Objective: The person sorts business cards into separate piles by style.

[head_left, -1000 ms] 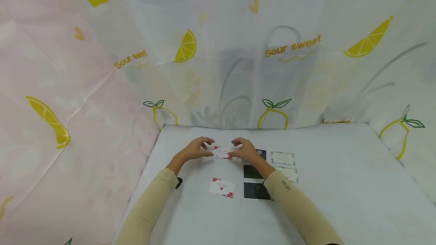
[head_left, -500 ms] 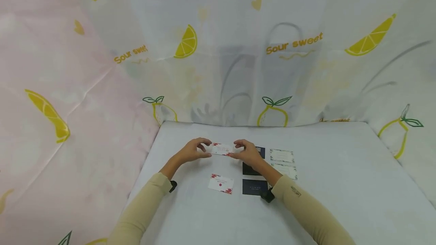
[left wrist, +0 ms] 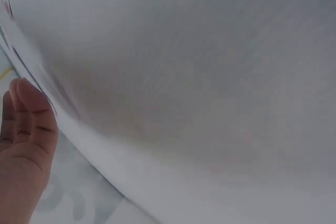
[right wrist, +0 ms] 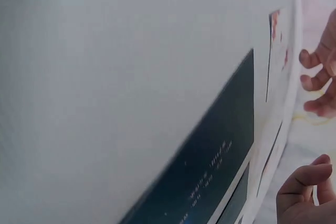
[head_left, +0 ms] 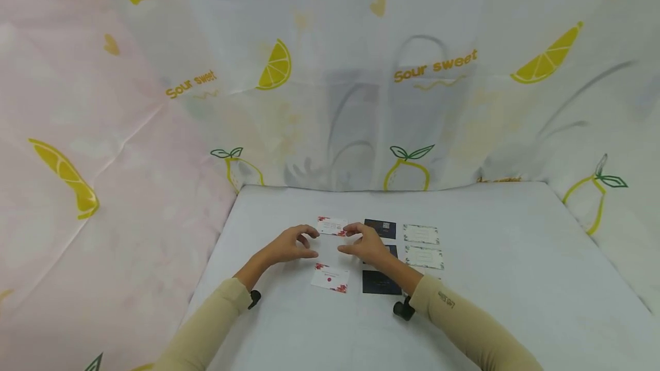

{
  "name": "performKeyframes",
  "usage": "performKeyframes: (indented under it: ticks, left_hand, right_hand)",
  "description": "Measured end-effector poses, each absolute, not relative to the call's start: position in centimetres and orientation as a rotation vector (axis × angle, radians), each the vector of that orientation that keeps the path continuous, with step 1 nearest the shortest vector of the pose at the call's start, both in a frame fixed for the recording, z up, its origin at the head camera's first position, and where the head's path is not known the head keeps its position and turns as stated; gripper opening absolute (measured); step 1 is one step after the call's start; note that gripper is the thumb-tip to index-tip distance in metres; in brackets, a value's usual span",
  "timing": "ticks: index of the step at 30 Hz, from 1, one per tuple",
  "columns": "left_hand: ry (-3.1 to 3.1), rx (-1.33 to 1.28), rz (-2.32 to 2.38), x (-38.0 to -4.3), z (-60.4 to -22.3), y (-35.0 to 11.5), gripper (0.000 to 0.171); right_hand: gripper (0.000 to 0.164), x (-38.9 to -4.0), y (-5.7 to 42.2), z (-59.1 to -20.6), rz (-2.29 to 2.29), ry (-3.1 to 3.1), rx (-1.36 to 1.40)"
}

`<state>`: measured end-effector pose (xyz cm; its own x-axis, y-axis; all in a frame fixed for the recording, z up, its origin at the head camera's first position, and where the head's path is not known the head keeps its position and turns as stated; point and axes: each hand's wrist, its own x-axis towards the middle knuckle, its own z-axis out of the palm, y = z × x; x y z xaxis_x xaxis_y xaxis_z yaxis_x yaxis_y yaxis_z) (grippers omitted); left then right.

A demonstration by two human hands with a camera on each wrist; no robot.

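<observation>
Left hand (head_left: 292, 245): fingers loosely bent, thumb standing apart from them; nothing seen between. Fingertips sit by the near left corner of the far red-flowered card; contact not confirmed.
Right hand (head_left: 367, 244): thumb and fingers spread, nothing pinched. In the head view the index fingertip meets the card's right edge; whether it presses cannot be told.
Far red-flowered card (head_left: 330, 225): on the white table (head_left: 289, 325), just beyond the gap between the two hands, level with the fingertips rather than the thumbs.
Near red-flowered card (head_left: 330, 278): on this side of both thumbs, apart from either hand, set slightly askew.
Dark cards (head_left: 381, 282): in a column to the right of the left hand, the middle one partly hidden by the right hand.
Leaf-bordered cards (head_left: 420, 234): further to the right, past the dark column.
Card weight: judged very light; a stray fingertip could shift one.
Card stiffness: judged thin but firm, likely to bow if squeezed end to end.
Card surface: judged smooth and apt to slide; finish not readable.
Card fragility: corners judged the weak points, liable to crease.
Recommended hold: the two short edges, one under each hand's fingertips, lightly, with thumbs at the near corners.
</observation>
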<state>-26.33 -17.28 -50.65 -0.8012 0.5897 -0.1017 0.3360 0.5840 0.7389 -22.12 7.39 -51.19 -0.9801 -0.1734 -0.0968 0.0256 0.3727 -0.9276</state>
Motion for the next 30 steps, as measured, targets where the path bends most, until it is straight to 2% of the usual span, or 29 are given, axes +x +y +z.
performKeyframes:
  ticks: [15,30]
  left_hand:
    - [2.411,0.831,0.998,-24.8,-51.7,-16.7,0.046]
    - [2.419,0.902,0.957,-23.4,-51.4,-16.7,0.053]
  right_hand:
    - [0.053,-20.3,6.7,-52.2,-1.556,2.448,-0.252]
    - [0.048,-18.4,6.3,-52.5,-1.401,2.541,-0.309]
